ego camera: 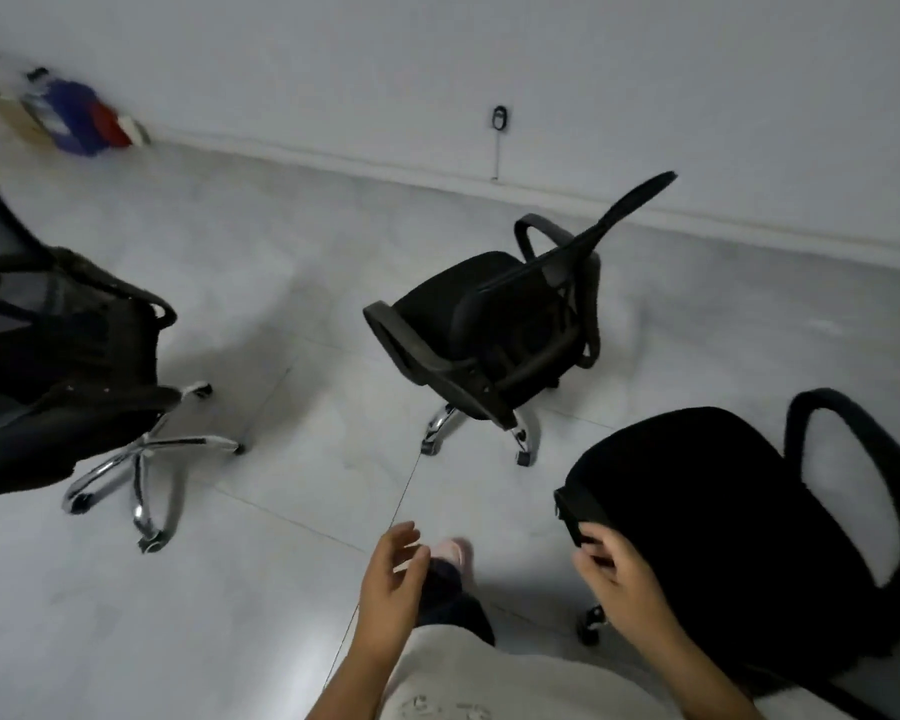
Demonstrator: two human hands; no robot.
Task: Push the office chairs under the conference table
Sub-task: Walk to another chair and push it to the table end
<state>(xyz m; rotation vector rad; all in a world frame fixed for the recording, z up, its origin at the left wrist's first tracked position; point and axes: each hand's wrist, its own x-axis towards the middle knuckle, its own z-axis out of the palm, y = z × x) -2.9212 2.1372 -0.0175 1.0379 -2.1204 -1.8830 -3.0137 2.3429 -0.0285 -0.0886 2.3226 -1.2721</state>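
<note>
Three black office chairs on pale tiles, right hand (625, 574) fingers curled at front edge of lower-right chair (707, 517), left hand (392, 579) open, empty

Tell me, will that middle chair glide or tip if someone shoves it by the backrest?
The middle chair will probably glide: it stands on a chrome base with casters on smooth floor tiles. A high push on the backrest might rock it, since that part looks thin and leans back. It may also swivel rather than go straight.
</note>
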